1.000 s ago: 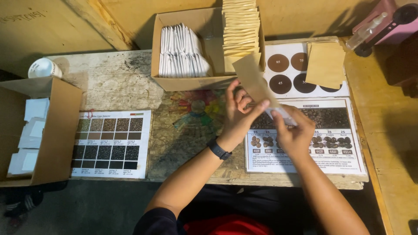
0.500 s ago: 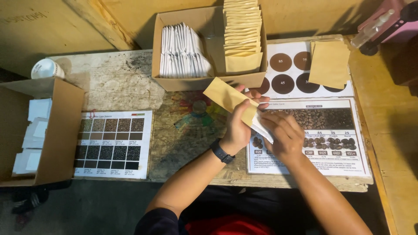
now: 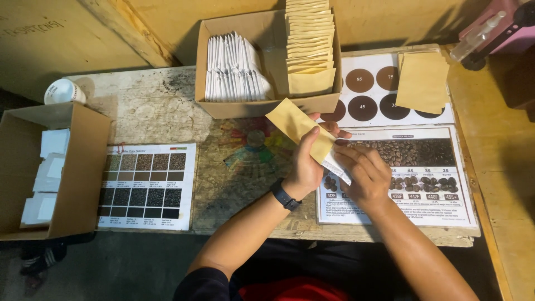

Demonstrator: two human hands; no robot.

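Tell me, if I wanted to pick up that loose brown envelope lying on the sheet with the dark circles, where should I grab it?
The loose envelope lies flat on the circle chart, so nothing sticks up to pinch. I would probably come from the right side, where its edge reaches just past the chart onto the wooden table, slide that edge up with a fingertip, then take a thumb-and-finger grip on the lifted edge.

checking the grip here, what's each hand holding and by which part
The left hand holds a tan envelope by its lower end, thumb across the front. The right hand pinches a white packet at that end.
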